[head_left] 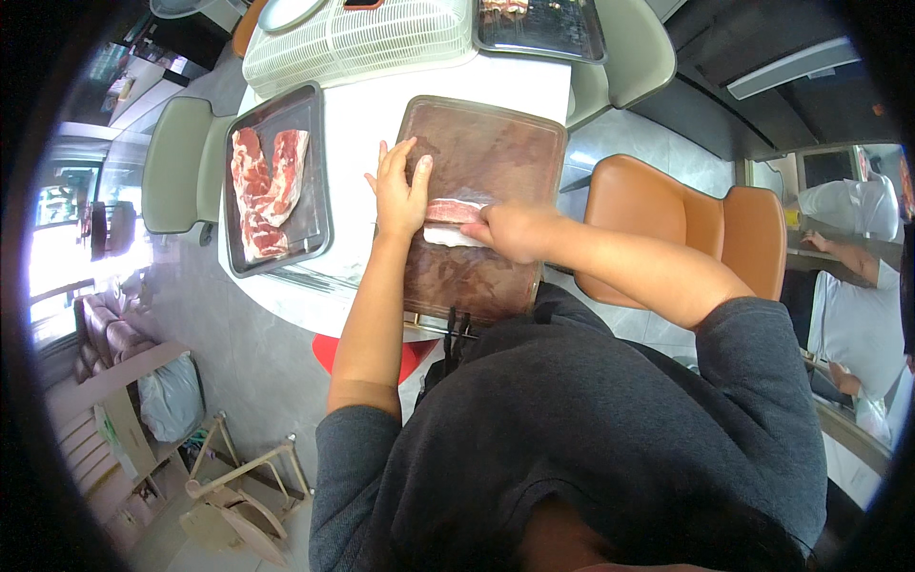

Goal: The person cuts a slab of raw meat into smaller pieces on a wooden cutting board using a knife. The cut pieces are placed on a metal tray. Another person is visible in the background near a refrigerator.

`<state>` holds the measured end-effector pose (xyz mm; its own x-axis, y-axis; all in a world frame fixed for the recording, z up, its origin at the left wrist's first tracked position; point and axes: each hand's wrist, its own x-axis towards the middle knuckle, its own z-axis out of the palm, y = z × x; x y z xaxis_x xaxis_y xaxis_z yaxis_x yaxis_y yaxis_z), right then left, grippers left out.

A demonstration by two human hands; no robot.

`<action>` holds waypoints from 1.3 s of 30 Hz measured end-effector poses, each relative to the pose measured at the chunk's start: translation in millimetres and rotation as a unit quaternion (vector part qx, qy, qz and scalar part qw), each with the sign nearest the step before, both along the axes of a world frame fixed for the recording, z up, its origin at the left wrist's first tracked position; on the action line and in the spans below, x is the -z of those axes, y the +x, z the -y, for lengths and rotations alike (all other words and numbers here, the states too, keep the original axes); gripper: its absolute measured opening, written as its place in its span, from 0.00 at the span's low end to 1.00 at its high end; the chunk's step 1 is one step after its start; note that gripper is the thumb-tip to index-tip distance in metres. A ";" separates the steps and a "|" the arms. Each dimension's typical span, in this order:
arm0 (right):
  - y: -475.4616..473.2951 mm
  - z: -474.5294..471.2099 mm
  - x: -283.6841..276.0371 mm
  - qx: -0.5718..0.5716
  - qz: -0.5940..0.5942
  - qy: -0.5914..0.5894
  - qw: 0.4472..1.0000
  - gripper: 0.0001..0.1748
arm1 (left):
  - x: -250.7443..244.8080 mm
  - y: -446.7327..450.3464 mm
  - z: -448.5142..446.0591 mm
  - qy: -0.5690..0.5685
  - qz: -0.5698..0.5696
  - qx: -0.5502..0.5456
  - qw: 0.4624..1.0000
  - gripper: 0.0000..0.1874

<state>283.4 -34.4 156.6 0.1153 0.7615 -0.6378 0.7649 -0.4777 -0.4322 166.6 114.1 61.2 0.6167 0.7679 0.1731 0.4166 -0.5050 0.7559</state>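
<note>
A brown cutting board (pixel 493 150) lies in front of me on a white table (pixel 357 136). Across its middle is a short strip of raw meat (pixel 452 209), with a white strip (pixel 450 235), perhaps fat, alongside its near edge. My left hand (pixel 402 191) is at the left end of the meat, fingers spread and thumb raised, gripping nothing. My right hand (pixel 520 227), slightly blurred, is curled at the right end of both strips. Its thumb is over the white strip; whether it also holds a tool is hidden.
Left of the board, a dark metal tray (pixel 311 207) holds long raw meat slabs (pixel 250 186), with thin skewers (pixel 318 277) near it. A white slatted plastic basket (pixel 364 46) and another tray (pixel 547 32) stand at the back. A tan chair (pixel 654 222) is at right.
</note>
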 end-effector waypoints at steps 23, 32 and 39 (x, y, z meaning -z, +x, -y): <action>-14.3 -10.4 28.7 0.023 0.034 -0.013 0.999 0.31 | 17.2 -13.8 -17.5 0.011 0.010 0.011 1.000 0.26; -2.0 -8.2 50.6 0.037 0.018 0.086 0.995 0.31 | 14.1 -2.3 -26.2 0.118 0.161 -0.007 0.980 0.19; 5.5 -12.7 71.3 -0.009 -0.043 0.133 0.990 0.35 | 37.9 -62.8 86.9 0.217 0.070 0.105 0.968 0.20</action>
<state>288.9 -21.7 85.2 0.0539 0.9053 -0.4213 0.7270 -0.3248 -0.6049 103.8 27.2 23.2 0.6984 0.4653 0.5438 0.1804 -0.8497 0.4954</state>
